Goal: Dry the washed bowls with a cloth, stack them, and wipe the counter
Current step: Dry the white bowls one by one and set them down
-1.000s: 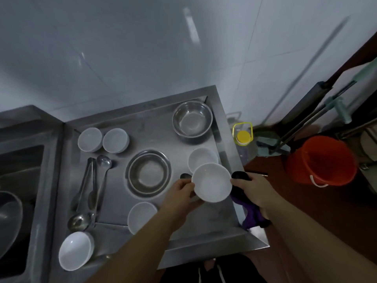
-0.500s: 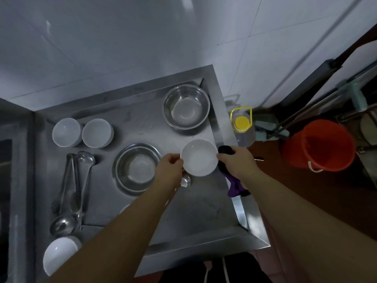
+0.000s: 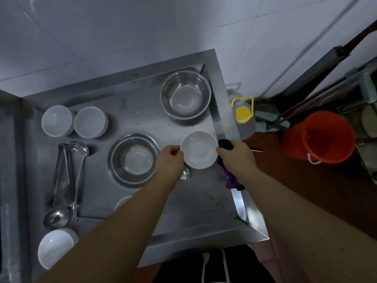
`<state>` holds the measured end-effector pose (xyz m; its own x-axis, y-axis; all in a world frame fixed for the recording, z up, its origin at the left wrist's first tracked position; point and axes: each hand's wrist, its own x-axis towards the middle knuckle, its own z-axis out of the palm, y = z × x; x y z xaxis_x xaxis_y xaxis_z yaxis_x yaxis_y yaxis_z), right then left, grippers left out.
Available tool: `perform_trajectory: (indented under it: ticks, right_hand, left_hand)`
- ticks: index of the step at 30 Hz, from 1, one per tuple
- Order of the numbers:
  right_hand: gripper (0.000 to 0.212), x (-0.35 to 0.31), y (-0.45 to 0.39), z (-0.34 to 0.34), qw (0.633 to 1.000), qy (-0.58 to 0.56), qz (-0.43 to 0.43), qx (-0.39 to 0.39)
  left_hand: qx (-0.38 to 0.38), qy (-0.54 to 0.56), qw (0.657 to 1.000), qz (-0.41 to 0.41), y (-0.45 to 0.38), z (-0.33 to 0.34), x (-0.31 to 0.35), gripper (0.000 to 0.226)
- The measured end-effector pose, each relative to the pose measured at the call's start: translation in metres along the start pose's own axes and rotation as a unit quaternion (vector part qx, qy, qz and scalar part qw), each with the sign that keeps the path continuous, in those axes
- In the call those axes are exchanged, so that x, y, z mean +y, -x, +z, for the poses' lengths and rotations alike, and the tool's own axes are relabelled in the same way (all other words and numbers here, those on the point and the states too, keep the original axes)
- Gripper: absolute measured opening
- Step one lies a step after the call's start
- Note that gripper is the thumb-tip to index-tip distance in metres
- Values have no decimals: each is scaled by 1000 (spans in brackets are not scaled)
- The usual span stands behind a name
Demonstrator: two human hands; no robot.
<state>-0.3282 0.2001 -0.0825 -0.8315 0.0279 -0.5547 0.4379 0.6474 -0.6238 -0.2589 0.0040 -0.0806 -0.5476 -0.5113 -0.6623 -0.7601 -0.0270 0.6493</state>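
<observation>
From the head camera, looking down on a steel counter [image 3: 204, 203], both bare hands meet at one white bowl [image 3: 199, 149] near the counter's right rim. The left hand [image 3: 170, 161] pinches the bowl's left edge with fingers closed on it, while the right hand [image 3: 236, 157] touches the bowl's right edge and is wrapped around a dark purple cloth [image 3: 231, 181], whose end hangs below the palm over the counter's rim. The bowl sits open side up; whether it rests on another bowl or on the counter itself cannot be told. Just under the left hand a small spoon bowl [image 3: 185, 174] peeks out. Left of the hands stands a shallow steel bowl [image 3: 133, 160], and a deeper steel bowl [image 3: 185, 94] sits at the far right corner. Two white bowls [image 3: 57, 120] stand side by side at the far left, touching or nearly so. Tongs and ladles [image 3: 67, 180] lie below them, and another white bowl [image 3: 55, 248] sits at the near left corner. A further white rim [image 3: 122, 202] shows partly behind the left forearm. Off the counter to the right, a yellow-capped jug [image 3: 242, 114] and an orange bucket [image 3: 318, 137] stand on the floor.
</observation>
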Motion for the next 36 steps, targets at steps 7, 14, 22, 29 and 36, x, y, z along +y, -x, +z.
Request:
perform_trajectory:
  ticks: [7, 14, 22, 29, 36]
  right_hand:
    - [18, 5, 8, -8, 1000, -11, -4, -13]
    - [17, 19, 42, -23, 1000, -4, 14, -19]
    - [21, 35, 108, 7, 994, 13, 9, -109]
    - [19, 15, 151, 62, 983, 33, -29, -180]
    - [7, -11, 180, 129, 985, 47, -57, -157]
  left_hand:
    - [0, -33, 999, -3, 5, -5, 3, 16]
    - [-6, -106, 994, 40, 44, -26, -25, 17]
    - [6, -244, 969, 41, 93, -81, -96, 10]
    - [24, -274, 961, 6, 101, -140, -141, 30]
    - [27, -292, 956, 24, 78, -190, -167, 38]
